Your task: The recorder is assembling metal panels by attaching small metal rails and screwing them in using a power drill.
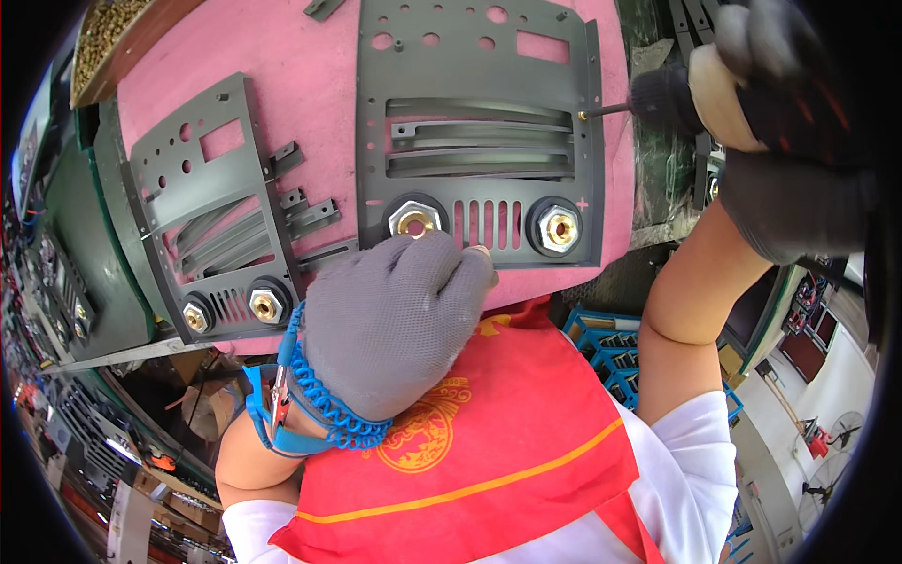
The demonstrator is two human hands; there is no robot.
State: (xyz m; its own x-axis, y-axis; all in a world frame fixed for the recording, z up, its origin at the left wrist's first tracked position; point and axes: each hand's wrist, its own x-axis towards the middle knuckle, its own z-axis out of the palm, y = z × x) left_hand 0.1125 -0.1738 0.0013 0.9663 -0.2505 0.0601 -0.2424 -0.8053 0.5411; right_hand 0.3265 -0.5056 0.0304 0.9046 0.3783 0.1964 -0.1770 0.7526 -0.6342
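Note:
My right hand [766, 85], in a dark grey glove with pale fingertips, is wrapped round a black electric screwdriver [665, 100]. Its bit reaches left to a small brass screw [583, 116] at the right edge of a dark grey metal panel [451, 70]. That panel carries round holes, slots, curved slats [479, 136] and two brass fittings with hex nuts [556, 230]. Against its lower edge lies my left hand [390, 315], gloved in grey, fingers curled closed; what they hold is hidden. A blue coiled wrist strap [329, 409] circles that wrist.
A second similar panel [202, 202] with loose slats lies at the left on the pink mat [310, 94]. Behind it stands a wooden tray [127, 42] of small brass-coloured pieces. Blue crates [611, 352] sit below the table's right side.

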